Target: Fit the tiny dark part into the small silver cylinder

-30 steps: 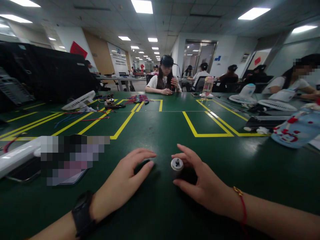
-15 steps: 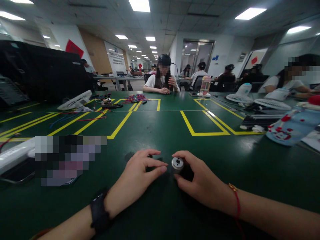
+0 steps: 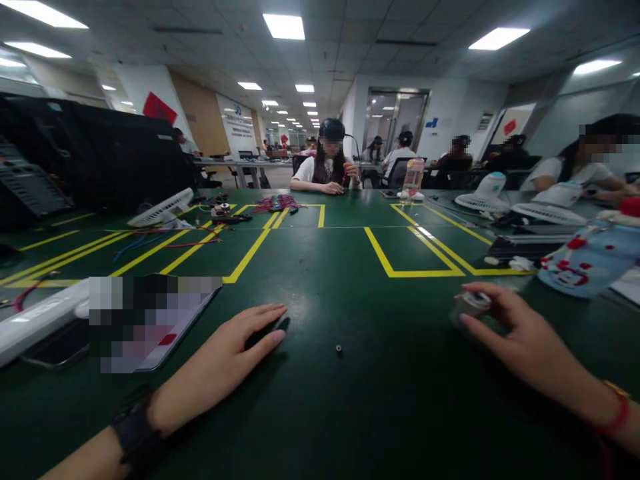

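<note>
Black watch on left wrist (image 3: 134, 432), red cord on right wrist (image 3: 616, 412)

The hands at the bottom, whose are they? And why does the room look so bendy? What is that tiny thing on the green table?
A person wears a camera on their head, so you see their own two hands from above; the lens bends the room. The left hand lies on the green table, with something dark under its fingers. The right hand holds a small round silver part. Between them lies a tiny dark ring, touching neither hand. A phone lies at the left. Other people sit at the far side.
</note>
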The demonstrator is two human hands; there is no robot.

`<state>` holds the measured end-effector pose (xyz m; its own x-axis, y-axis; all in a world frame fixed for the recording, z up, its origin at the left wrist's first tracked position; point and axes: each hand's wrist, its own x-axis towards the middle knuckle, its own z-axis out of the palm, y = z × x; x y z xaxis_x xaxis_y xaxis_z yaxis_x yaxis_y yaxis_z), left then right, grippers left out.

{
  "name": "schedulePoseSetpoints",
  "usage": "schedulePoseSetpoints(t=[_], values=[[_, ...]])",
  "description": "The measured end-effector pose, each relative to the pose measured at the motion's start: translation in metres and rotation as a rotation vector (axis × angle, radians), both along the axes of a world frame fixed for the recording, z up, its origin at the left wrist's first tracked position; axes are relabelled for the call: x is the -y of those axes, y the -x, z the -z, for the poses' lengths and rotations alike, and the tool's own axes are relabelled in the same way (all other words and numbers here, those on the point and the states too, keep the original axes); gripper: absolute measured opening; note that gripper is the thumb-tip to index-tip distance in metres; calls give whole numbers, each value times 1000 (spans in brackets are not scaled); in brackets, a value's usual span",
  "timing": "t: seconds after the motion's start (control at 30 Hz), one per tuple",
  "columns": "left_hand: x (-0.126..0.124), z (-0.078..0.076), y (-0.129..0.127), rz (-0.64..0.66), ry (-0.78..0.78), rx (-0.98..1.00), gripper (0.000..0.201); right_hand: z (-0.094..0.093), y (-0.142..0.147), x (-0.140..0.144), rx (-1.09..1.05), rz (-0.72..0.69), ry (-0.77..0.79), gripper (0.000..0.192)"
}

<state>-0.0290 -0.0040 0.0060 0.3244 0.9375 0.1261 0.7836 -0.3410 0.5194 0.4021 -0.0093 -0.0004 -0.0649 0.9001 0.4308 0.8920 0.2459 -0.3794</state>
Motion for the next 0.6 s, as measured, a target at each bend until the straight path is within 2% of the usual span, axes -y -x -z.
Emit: schedulePoseSetpoints(t=[0.07,0.13,0.23,0.3,0.37,0.43,0.47,0.53,0.6], values=[[2,2,6,-18,33,10,43,-1,-39,6,32,224,53,55],[3,3,6,-26,45,25,41,-3,-70,13,67,383,131,53],[4,3,1,-36,44,39,41,-1,-96,18,148,438,190,52],[4,4,-2,-40,42,42,40,1,-95,17,276,470,78,61],[4,5,-4,-42,32,39,40,2,-76,14,403,459,-189,75],[4,6,-5,-47,18,30,40,1,-37,11,458,266,-383,73],[4,6,-5,-48,13,23,41,0,-12,11,456,111,-386,66],[4,7,-5,-48,5,12,40,-2,44,11,424,-208,-225,52],[4,8,-4,-43,-4,2,40,-2,98,10,328,-431,-33,47]])
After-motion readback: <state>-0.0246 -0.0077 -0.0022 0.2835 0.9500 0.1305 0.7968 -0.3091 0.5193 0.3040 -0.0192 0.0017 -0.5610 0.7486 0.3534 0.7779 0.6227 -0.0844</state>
